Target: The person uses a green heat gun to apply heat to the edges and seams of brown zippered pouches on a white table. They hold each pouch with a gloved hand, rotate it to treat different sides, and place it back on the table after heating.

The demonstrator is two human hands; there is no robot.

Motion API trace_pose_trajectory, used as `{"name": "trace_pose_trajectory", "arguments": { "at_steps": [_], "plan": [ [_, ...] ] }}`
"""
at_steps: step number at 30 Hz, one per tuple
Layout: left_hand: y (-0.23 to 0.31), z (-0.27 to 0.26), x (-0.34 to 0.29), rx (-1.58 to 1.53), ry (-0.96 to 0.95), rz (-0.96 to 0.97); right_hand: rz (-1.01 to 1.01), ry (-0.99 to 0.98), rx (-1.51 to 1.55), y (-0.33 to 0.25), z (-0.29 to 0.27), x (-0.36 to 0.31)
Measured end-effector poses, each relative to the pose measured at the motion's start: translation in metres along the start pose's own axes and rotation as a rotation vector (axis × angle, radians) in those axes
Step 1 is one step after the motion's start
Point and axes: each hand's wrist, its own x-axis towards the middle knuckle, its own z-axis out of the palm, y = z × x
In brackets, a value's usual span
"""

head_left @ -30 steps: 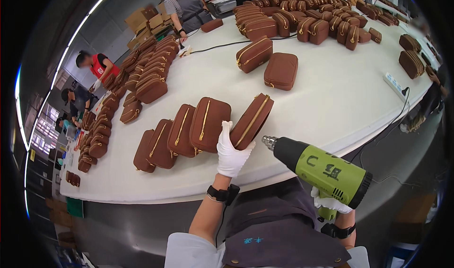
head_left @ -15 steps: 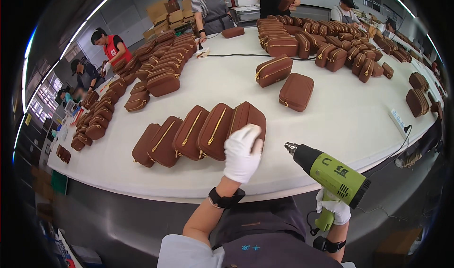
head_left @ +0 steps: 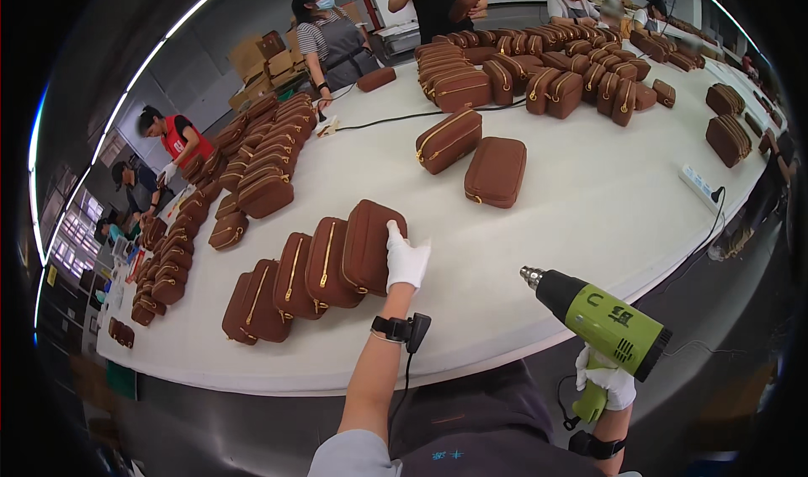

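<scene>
My left hand [head_left: 408,262], in a white glove, is at the right edge of the end pouch [head_left: 370,241] in a leaning row of brown zip pouches. Its thumb lies against this pouch, while the other fingers are mostly hidden; the hand appears closed on the edge. To the left, the brown pouches [head_left: 290,279] stand close together, several with gold zips facing me. My right hand [head_left: 610,384], also gloved, is closed around the handle of a green and black heat gun [head_left: 602,317]. The gun's metal nozzle points to the upper left, above the table edge.
The white table [head_left: 471,309] carries two brown pouches [head_left: 497,172] farther off, with rows of others at left and far right. A power strip [head_left: 703,182] lies near the right edge. A black cable [head_left: 404,117] crosses the far side. Co-workers [head_left: 332,35] stand around the table.
My left hand has shifted from the top of the end pouch to its right edge. The view has turned, so the pouches appear farther left. The heat gun stays in my right hand.
</scene>
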Motion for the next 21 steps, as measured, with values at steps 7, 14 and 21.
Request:
{"name": "trace_pose_trajectory", "arguments": {
  "at_steps": [7,14,21],
  "plan": [
    [0.030,0.027,0.077,-0.181,-0.200,-0.140,-0.024,-0.003,0.132,0.008,-0.004,0.017],
    [0.065,0.122,0.119,-0.286,-0.191,-0.320,0.036,0.039,0.100,0.017,-0.020,0.011],
    [0.057,0.128,0.111,-0.463,-0.427,-0.368,0.019,-0.034,0.093,0.004,-0.024,-0.003]
  ]
}}
